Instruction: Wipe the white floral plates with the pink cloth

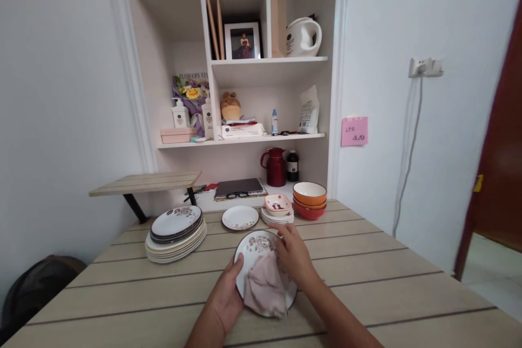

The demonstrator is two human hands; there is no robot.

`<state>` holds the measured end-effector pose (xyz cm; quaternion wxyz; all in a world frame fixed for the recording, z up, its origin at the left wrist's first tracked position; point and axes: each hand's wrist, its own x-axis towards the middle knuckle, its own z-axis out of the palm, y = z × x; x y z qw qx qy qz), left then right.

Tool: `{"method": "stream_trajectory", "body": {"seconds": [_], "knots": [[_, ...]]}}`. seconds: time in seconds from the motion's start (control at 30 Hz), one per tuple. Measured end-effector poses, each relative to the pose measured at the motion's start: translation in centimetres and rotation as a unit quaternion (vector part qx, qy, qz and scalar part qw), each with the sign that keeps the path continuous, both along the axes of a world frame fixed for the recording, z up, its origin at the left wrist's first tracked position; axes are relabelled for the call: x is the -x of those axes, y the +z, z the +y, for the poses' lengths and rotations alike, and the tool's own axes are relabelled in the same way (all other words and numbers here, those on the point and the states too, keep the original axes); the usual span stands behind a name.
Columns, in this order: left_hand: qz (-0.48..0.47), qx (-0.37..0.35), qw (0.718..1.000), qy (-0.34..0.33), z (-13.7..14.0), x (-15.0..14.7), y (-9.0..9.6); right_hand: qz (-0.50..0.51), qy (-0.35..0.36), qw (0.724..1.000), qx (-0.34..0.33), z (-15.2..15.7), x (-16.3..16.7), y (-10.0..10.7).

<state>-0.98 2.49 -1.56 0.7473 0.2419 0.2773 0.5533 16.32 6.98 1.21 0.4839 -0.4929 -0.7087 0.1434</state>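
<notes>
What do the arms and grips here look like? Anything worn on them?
They're human: the left grip and right grip wear no visible gloves or rings, though some of the left is hidden. Both forearms show no sleeve, watch or bracelet.

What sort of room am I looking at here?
Probably a room in someone's home, perhaps a dining or living area. The table holds stacked plates and bowls, and the shelves behind it carry personal-looking things such as a framed picture.

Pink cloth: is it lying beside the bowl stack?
No, the cloth lies on the floral plate that the left hand holds.
</notes>
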Motion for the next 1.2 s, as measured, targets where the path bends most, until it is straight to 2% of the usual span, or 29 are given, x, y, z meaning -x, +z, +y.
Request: {"method": "stream_trajectory", "body": {"seconds": [0.1, 0.13, 0.23, 0.3, 0.37, 0.43, 0.5, 0.63, 0.7, 0.8, 0.9, 1.03, 1.2], "knots": [[0.018, 0.014, 1.0, 0.013, -0.1, 0.0, 0.2, 0.102, 0.049, 0.994, -0.009, -0.6, -1.1, 1.4], [0.023, 0.017, 0.999, 0.018, -0.1, 0.0, 0.2, 0.113, 0.088, 0.99, -0.001, -1.0, -1.4, 2.0], [0.033, 0.012, 0.999, 0.029, -0.1, -0.1, 0.2, 0.037, 0.277, 0.959, 0.057, -2.7, -1.6, 3.2], [0.036, 0.006, 0.999, 0.036, 0.0, -0.1, 0.0, -0.065, 0.328, 0.939, 0.078, -3.6, -1.2, 3.0], [0.036, 0.005, 0.999, 0.041, 0.1, -0.1, -0.1, -0.169, 0.324, 0.926, 0.09, -4.2, -0.4, 2.4], [0.033, 0.009, 0.999, 0.043, 0.1, -0.1, -0.2, -0.229, 0.295, 0.923, 0.094, -4.3, 0.5, 1.6], [0.028, 0.013, 0.999, 0.037, 0.1, -0.2, -0.1, -0.224, 0.263, 0.936, 0.073, -3.9, 1.0, 1.2], [0.01, -0.012, 0.999, 0.035, 0.0, -0.3, -0.1, -0.087, 0.191, 0.978, 0.013, -2.5, 1.0, 1.3], [0.005, -0.015, 0.999, 0.034, 0.0, -0.3, -0.1, -0.065, 0.144, 0.987, -0.012, -1.9, 0.6, 1.4], [-0.001, -0.002, 1.0, 0.025, 0.2, -0.2, -0.3, -0.121, 0.091, 0.987, -0.052, -1.7, 0.1, 1.2], [-0.012, -0.003, 1.0, 0.026, 0.3, -0.1, -0.4, -0.198, 0.057, 0.977, -0.052, -2.1, 0.5, 0.7], [-0.019, -0.008, 0.999, 0.024, 0.5, 0.0, -0.7, -0.271, 0.075, 0.959, -0.034, -3.2, 2.0, 0.2], [-0.026, -0.015, 0.999, 0.019, 0.7, 0.1, -1.1, -0.29, 0.184, 0.939, 0.004, -4.0, 1.9, 0.5]]}}
